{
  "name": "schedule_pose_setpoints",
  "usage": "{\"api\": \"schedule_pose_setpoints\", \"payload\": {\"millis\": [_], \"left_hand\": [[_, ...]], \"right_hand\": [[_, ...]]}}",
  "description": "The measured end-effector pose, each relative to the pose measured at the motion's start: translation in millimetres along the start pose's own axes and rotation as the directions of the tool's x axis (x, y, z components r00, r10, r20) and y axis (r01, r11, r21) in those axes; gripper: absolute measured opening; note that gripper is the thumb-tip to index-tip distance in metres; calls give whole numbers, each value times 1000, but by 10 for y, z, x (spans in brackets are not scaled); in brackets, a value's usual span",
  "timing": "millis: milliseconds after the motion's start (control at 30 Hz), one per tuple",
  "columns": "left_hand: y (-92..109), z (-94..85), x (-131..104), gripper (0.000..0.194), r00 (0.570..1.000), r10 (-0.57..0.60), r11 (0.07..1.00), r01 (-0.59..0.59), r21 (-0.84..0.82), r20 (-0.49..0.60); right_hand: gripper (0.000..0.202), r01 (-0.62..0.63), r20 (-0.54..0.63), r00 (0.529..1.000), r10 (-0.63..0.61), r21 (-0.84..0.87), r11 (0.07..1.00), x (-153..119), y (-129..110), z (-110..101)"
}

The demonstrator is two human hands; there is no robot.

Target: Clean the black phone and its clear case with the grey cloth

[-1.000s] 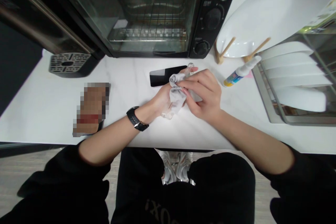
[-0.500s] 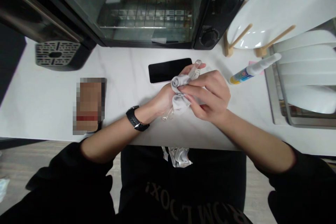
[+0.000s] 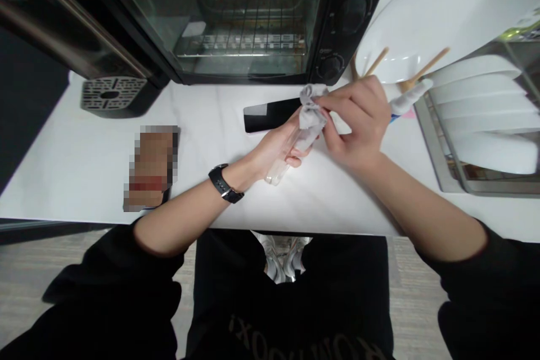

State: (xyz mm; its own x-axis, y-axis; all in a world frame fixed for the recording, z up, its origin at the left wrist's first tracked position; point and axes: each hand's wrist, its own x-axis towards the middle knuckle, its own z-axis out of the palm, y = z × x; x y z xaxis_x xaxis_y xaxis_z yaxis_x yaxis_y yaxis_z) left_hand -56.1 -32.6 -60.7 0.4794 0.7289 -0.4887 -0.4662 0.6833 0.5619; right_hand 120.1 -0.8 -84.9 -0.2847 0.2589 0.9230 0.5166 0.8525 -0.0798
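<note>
My left hand (image 3: pixel 282 149) is wrapped round a clear, see-through case (image 3: pixel 277 171), with its fingertips showing past the far edge. A crumpled pale grey cloth (image 3: pixel 311 115) lies over the upper end of the case. Thumb and fingers of my right hand (image 3: pixel 358 118) pinch the cloth from the right. Just behind my left hand, a black phone (image 3: pixel 268 116) lies flat on the white counter (image 3: pixel 202 124).
A toaster oven (image 3: pixel 248 76) stands at the back, beside a machine with a drip tray (image 3: pixel 110 95). A blurred-out flat object (image 3: pixel 152 169) lies at left. On the right are a white-capped bottle (image 3: pixel 411 98), a large white plate (image 3: pixel 439 17) and a dish rack (image 3: pixel 430 146).
The case has turned so its broad side shows, and the cloth has moved up to its upper end. My right hand has moved up and right with the cloth. The camera view has shifted slightly.
</note>
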Motion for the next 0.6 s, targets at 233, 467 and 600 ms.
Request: {"api": "schedule_pose_setpoints", "payload": {"millis": [233,467,600], "left_hand": [[35,-21,4,22,997,30,994,-37,99,73],[9,16,-32,23,996,80,992,-85,93,50],[-1,-16,-1,26,996,73,993,-76,87,42]], "right_hand": [[19,-1,0,1000,1,10,1000,13,76,-11],[23,-66,67,996,64,32,997,-21,83,-26],[22,-12,18,1000,12,14,1000,9,72,1]]}}
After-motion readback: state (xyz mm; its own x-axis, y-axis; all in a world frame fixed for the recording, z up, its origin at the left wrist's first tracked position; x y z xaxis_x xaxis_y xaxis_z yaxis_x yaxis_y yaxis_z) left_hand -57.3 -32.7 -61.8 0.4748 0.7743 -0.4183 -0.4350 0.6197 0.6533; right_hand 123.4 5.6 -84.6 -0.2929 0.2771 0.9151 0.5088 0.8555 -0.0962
